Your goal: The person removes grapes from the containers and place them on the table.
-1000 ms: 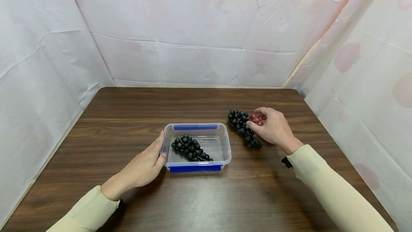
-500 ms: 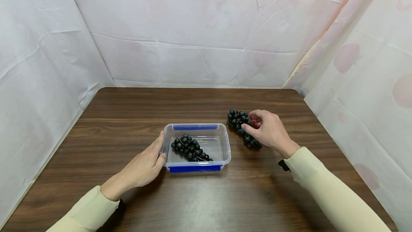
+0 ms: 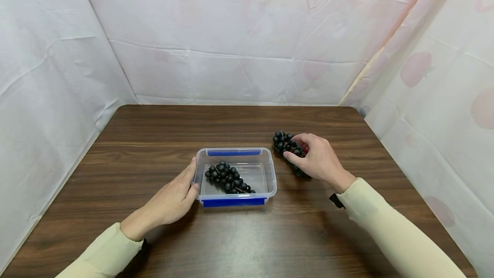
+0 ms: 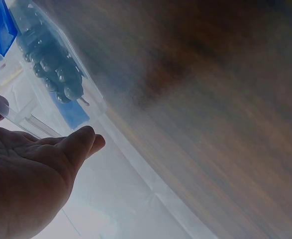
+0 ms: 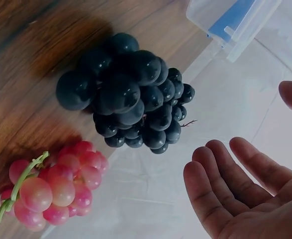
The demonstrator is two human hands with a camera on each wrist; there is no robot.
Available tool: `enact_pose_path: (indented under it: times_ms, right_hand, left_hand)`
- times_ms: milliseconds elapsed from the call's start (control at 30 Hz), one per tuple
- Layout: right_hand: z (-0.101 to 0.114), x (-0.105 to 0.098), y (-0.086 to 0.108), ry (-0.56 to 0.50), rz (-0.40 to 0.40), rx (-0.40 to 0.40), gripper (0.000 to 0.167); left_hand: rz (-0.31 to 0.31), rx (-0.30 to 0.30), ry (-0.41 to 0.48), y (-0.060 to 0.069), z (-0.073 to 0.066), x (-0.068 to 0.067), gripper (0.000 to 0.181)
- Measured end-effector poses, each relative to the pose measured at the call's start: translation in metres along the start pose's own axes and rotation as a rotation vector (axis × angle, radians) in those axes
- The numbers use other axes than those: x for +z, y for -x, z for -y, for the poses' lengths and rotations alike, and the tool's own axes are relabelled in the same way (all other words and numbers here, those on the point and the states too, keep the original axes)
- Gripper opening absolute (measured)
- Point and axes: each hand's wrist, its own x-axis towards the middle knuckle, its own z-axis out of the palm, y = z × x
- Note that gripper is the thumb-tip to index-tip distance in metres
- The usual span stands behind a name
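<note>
A clear container with blue clips (image 3: 234,202) holds a bunch of black grapes (image 3: 227,178). My left hand (image 3: 166,200) rests with extended fingers against its left wall. To the container's right lies another black bunch (image 3: 283,141), and over it hovers my right hand (image 3: 318,160), thumb and fingers apart. The right wrist view shows that hand (image 5: 240,194) with nothing between its fingers, beside the black grapes (image 5: 131,94). Red grapes (image 5: 61,184) lie next to them, mostly hidden by the hand in the head view.
The brown wooden table (image 3: 239,243) carries the container and the bunches. White sheets (image 3: 239,55) hang behind it and along both sides, the right one with faint pink prints.
My right hand has moved left and slightly toward me, from beside the red grapes to over the black bunch. The left hand and the container have stayed in place.
</note>
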Motion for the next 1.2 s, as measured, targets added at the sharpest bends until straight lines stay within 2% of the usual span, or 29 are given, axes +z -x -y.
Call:
enact_pose_path:
  times_ms: [200,633,1200]
  right_hand:
    - [0.007,0.003,0.000,-0.006,0.000,-0.011,0.046]
    - [0.021,0.006,0.001,0.011,0.015,-0.039,0.048]
    - [0.035,0.016,0.000,-0.037,0.016,-0.099,0.044]
  left_hand:
    - [-0.002,-0.004,-0.004,-0.001,0.000,0.000,0.070]
    - [0.001,-0.001,-0.005,0.000,0.000,0.001,0.070]
    - [0.005,0.002,0.009,0.000,0.001,0.000,0.070]
